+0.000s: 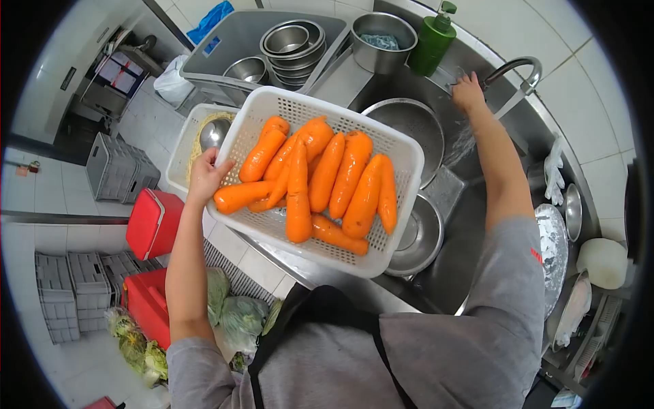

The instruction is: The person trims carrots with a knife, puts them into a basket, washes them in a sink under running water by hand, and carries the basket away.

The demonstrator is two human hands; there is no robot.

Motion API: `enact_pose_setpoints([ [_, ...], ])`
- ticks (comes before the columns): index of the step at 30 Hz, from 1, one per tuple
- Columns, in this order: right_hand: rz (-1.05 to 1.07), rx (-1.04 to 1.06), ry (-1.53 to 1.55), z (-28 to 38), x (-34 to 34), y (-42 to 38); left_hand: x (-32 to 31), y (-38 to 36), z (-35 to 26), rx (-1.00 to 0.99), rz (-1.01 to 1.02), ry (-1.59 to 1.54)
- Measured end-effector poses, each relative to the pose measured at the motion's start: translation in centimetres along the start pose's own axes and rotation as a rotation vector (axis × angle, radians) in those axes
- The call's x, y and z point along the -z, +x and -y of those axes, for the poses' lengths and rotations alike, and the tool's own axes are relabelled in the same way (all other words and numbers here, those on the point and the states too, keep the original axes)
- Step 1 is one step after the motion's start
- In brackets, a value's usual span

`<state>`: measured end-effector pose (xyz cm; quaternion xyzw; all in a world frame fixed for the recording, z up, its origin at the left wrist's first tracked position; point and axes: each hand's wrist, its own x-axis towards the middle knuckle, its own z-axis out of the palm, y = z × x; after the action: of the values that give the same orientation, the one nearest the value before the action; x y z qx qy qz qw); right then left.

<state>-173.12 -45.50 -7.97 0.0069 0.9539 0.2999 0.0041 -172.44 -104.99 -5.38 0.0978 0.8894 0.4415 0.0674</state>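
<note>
My left hand (206, 178) grips the left rim of a white plastic basket (403, 151), which is tilted over the near edge of the sink. Several wet, peeled-looking orange carrots (298, 198) lie in it. My right hand (468, 94) reaches to the back of the sink, its fingers closed around the tap's handle, which they mostly hide. Beside it curves the metal faucet (523, 63), with water (501, 112) running from its spout. Below the basket's right side are a perforated metal colander (430, 129) and a steel bowl (426, 235) in the sink.
A green pump bottle (432, 42) and a steel pot (383, 60) stand behind the sink. A grey tub (204, 68) holds stacked metal bowls. At the left are a white container with a ladle (214, 133), red boxes (153, 221) and grey crates (54, 300).
</note>
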Motion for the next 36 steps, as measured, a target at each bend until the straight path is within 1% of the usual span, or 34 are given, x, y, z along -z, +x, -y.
enact_pose_setpoints([
  [3, 0.413, -0.299, 0.323, 0.8, 1.3, 3.8, -0.5, 0.8, -1.4, -0.001, 0.023, 0.033],
  [6, 0.014, -0.809, 1.002, -0.3, -0.8, 5.3, -0.4, 1.0, -1.2, -0.01, 0.036, 0.021],
  [7, -0.165, -0.866, 1.364, 0.2, -1.3, 4.1, -0.4, 0.9, -0.7, 0.0, 0.046, 0.002],
  [8, -0.38, -0.904, 1.712, 0.4, -1.6, 3.0, -0.6, 1.1, -0.5, 0.003, 0.053, -0.023],
  [9, -0.638, -0.907, 2.048, 0.4, -1.5, 2.2, -1.1, 1.6, -0.8, -0.006, 0.055, -0.05],
  [10, -0.533, -0.83, 2.313, 1.4, -1.6, -0.1, -1.1, 1.4, -2.0, 0.062, 0.07, -0.049],
  [12, -0.271, -0.604, 2.831, 6.9, -1.5, -7.5, -1.5, 1.4, -2.0, 0.039, 0.092, -0.171],
  [13, -0.003, -0.488, 2.429, 9.9, -0.7, -11.1, -1.4, 1.4, -1.9, 0.024, 0.1, -0.228],
  [14, 0.201, -0.298, 1.827, 12.8, 0.2, -14.6, -1.3, 1.4, -1.9, 0.004, 0.104, -0.224],
  [15, 0.285, -0.113, 1.392, 15.8, 1.0, -18.2, -1.3, 1.3, -1.8, -0.021, 0.108, -0.224],
  [16, 0.448, -0.105, 1.335, 18.1, -0.8, -19.6, -1.3, 1.4, -1.6, -0.053, 0.121, -0.221],
  [17, 0.619, -0.108, 1.279, 19.4, -1.6, -21.8, -0.9, 1.9, -0.4, -0.064, 0.136, -0.124],
  [18, 0.547, -0.406, 1.929, 19.6, 0.7, -23.8, -0.6, 2.5, 0.8, -0.085, 0.154, -0.036],
  [19, 0.341, -0.73, 2.561, 19.9, 4.8, -25.0, -0.5, 2.4, 0.4, -0.102, 0.17, -0.039],
  [20, 0.219, -0.734, 2.589, 20.0, 8.9, -25.6, -0.5, 2.3, 0.1, -0.13, 0.193, -0.044],
  [21, 0.091, -0.743, 2.428, 21.1, 12.4, -25.8, -0.5, 3.1, 1.2, -0.136, 0.238, -0.079],
  [22, -0.179, -0.647, 2.232, 23.7, 11.2, -24.8, -0.8, 4.3, 3.2, -0.209, 0.263, -0.179],
  [23, -0.104, -0.847, 2.184, 24.6, 12.7, -24.4, -0.7, 4.3, 2.9, -0.144, 0.271, -0.147],
  [24, -0.401, -0.922, 2.267, 26.1, 12.5, -23.8, -1.0, 4.8, 3.4, -0.153, 0.283, -0.203],
  [25, -0.494, -0.998, 2.257, 27.3, 12.0, -23.0, -0.9, 6.0, 4.4, -0.196, 0.352, -0.257],
  [26, -0.47, -1.061, 2.147, 27.9, 12.6, -23.4, -0.8, 5.0, 2.7, -0.224, 0.383, -0.235],
  [27, -0.432, -1.119, 2.046, 28.5, 13.3, -24.3, -0.6, 4.6, 2.1, -0.223, 0.449, -0.279],
  [29, -0.505, -1.217, 2.031, 29.6, 17.1, -27.3, -1.1, 5.5, 4.1, -0.339, 0.494, -0.248],
  [30, -0.483, -1.232, 2.04, 29.9, 19.2, -29.4, -0.3, 3.7, 2.9, -0.364, 0.562, -0.148],
  [31, -0.465, -1.249, 2.06, 30.5, 20.9, -31.7, 0.0, 3.2, 3.2, -0.375, 0.607, -0.126],
  [33, -0.329, -1.293, 1.963, 31.3, 22.5, -36.6, -1.2, 4.8, 6.3, -0.567, 0.65, -0.128],
  [34, -0.241, -1.303, 1.913, 31.8, 23.1, -38.8, -2.3, 3.1, 5.1, -0.48, 0.678, -0.165],
  [36, -0.338, -1.398, 1.902, 33.5, 23.3, -42.5, -2.8, -2.6, 2.6, -0.272, 0.715, -0.229],
])
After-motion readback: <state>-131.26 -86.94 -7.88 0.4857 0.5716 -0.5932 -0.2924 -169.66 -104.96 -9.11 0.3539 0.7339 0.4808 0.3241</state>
